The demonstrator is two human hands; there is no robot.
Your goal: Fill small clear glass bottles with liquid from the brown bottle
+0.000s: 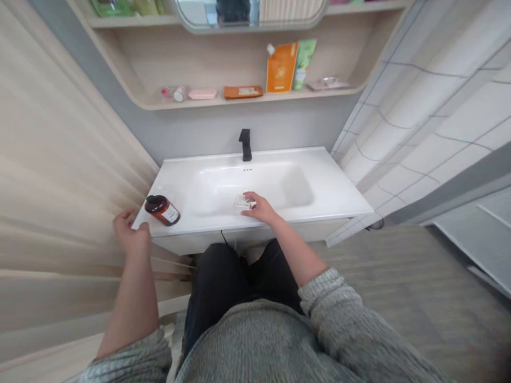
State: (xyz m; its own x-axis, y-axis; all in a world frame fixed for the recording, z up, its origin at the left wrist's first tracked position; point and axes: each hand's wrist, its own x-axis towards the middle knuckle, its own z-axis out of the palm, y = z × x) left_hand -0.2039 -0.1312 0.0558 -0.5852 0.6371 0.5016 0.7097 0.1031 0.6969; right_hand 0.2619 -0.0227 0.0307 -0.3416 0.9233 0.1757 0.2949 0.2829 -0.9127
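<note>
One small clear-and-white piece (240,202), pinched in right hand (261,209) above front of basin (297,186). Probably light, slippery if wet; stiffness hard to judge. Best gripped gently by opposite edges. Looks whitish, partly see-through; details blurred. Left hand (133,232) parted, nothing visible in it, beside brown bottle (159,208) on tabletop (175,171).
</note>
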